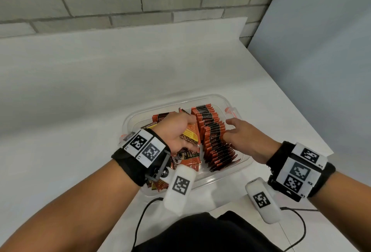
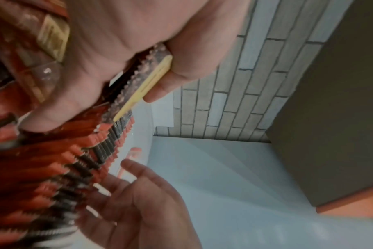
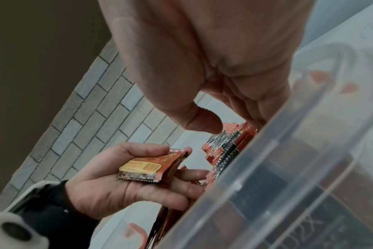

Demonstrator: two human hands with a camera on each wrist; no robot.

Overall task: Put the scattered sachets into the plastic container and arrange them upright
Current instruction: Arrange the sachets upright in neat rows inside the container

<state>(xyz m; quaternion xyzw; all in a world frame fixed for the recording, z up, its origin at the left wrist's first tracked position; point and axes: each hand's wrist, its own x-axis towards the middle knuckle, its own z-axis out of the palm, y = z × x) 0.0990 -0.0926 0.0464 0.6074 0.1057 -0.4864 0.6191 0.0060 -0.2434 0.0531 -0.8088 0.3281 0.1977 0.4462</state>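
Left hand [image 1: 176, 129] grip clutching sachets [image 1: 190, 137], count hidden, right hand [image 1: 245, 137] grip loose beside upright row [image 1: 214, 137]

Both forearms reach forward from the bottom of the head view. The left hand [image 1: 176, 131], centre frame, has fingers and thumb curled in a pinch. The right hand [image 1: 247, 137], just right of it, has loosely spread fingers pointing left.

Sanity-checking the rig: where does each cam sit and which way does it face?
Head: worn on the head, looks down at the plastic container; both forearms show.
Left wrist: along the left hand gripping sachets beside the upright row.
Right wrist: low outside the container wall, past the right hand.
Shared: both wrist views show the opposite hand.
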